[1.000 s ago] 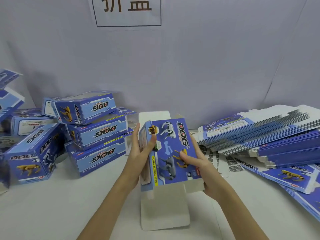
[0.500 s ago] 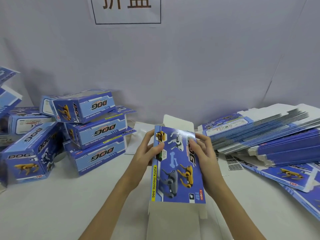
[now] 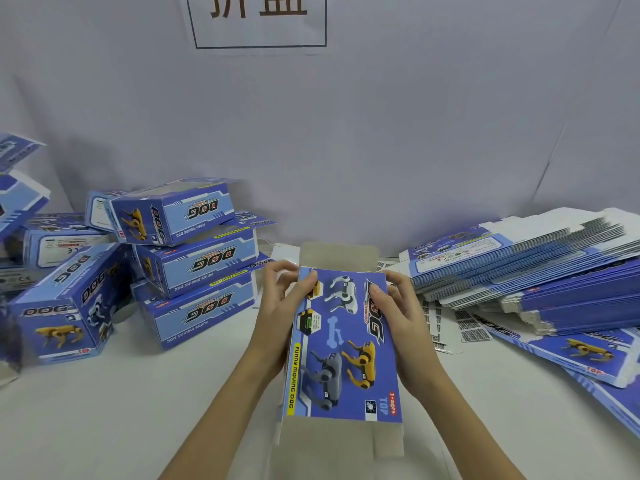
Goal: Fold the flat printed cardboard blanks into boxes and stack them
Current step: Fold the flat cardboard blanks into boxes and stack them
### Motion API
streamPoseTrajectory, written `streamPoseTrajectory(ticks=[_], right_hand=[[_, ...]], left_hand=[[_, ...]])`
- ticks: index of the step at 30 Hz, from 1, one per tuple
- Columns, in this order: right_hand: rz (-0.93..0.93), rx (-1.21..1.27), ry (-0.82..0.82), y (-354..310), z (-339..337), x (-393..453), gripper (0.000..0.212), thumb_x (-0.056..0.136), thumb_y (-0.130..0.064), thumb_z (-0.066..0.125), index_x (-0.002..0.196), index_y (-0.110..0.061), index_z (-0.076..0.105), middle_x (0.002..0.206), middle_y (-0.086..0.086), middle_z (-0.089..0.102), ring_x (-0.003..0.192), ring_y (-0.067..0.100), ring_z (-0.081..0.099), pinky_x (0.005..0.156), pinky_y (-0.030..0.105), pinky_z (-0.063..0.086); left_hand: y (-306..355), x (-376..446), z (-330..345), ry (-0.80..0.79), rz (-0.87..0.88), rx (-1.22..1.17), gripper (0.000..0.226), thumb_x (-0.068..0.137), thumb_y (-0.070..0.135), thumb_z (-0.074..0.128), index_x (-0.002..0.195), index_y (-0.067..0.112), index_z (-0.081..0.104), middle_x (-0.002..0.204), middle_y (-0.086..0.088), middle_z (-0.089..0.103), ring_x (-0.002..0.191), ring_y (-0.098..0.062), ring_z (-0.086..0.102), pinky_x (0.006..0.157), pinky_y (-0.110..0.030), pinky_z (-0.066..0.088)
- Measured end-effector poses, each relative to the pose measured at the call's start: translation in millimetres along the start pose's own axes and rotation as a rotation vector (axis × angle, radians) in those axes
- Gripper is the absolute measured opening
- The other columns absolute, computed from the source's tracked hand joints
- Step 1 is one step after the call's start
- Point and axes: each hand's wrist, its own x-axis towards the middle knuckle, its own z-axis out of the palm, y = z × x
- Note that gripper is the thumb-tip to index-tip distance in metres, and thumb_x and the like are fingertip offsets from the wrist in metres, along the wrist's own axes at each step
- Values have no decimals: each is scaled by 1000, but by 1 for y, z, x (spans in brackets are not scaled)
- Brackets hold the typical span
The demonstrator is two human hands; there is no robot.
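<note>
Since a second ago the half-formed box (image 3: 343, 344) has swung from a tilted, corner-on pose to lie with its printed "DOG" face up toward the camera, and both hands have slid up to its far end. Its long axis now runs straight away from the person, the plain grey far flap (image 3: 337, 252) standing up beyond the fingers and the near flaps (image 3: 346, 441) hanging open toward the body.

The left hand (image 3: 280, 313) holds the left edge, its grip clamped on the card with the thumb on the printed face and the fingers behind. The right hand (image 3: 401, 317) holds the right edge the same way, thumb on the "DOG" lettering. The box sits between the two hands, just above the white table (image 3: 104, 420).

Both hands are equally near the far flap, so the coming move, by my judgement, is to tuck that flap down into the far end; the near flaps wait.

Finished boxes (image 3: 194, 258) are stacked to the left, and the flat blanks (image 3: 554, 268) lie fanned in a pile to the right, nearer the right hand.
</note>
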Motion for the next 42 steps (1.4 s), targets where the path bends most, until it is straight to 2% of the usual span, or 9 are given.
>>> streamPoseTrajectory(ticks=[7,9,12,16,20,25,31,36,42], right_hand=[[1,18,-20,-3,0,-2,45,95,-38,77,134,-43,54,118,8,72,99,33,78,72,41,66],[13,-3,-54,-4,0,-3,36,98,-38,66,133,-40,60,125,10,72,102,31,78,74,38,66],[-4,-56,-134,-2,3,-7,38,103,-38,55,141,-35,49,125,3,73,104,26,78,72,30,64],[-8,-103,-203,-6,5,-10,35,104,-39,50,138,-36,42,116,-4,75,103,24,78,70,28,63],[7,-135,-197,-11,6,-11,27,102,-40,53,128,-37,48,114,-11,73,102,24,79,64,27,63],[85,-133,-190,-10,8,-11,20,100,-44,58,119,-45,55,117,-14,72,103,24,78,64,30,64],[315,56,-81,-15,13,-7,62,90,-69,61,126,-18,57,119,16,76,101,32,78,77,40,65],[297,33,-74,-19,9,-9,34,101,-45,64,117,-17,53,96,13,80,78,25,79,55,29,60],[252,-5,-80,-16,12,-9,27,105,-40,58,121,-19,66,105,15,79,88,28,79,64,31,63]], left_hand=[[4,1,-4,-68,-128,13,41,89,44,76,129,42,65,127,2,74,105,-25,76,77,-33,64],[8,-2,-2,-110,-123,65,20,93,45,66,109,56,71,116,15,76,106,-14,75,77,-26,62],[13,-6,0,-149,-147,66,32,102,43,49,102,70,67,107,37,71,105,13,67,75,-9,55],[7,-3,-4,-139,-144,19,31,108,45,44,132,47,63,123,10,74,117,-12,71,82,-22,59],[11,-1,-2,-113,-189,-37,45,92,72,47,108,44,79,114,1,79,105,-18,76,75,-27,62],[5,7,-9,-35,-175,77,24,93,42,70,90,20,61,97,-15,60,93,-29,68,80,-40,52],[0,4,-8,-135,-49,226,19,95,40,66,105,23,68,97,-24,66,99,-42,70,86,-51,59],[6,1,2,-124,-134,168,23,91,41,69,95,20,62,91,-8,74,94,-28,77,68,-31,62],[13,-3,1,-90,-221,160,23,90,42,76,86,26,60,99,-14,78,90,-35,78,60,-30,61]])
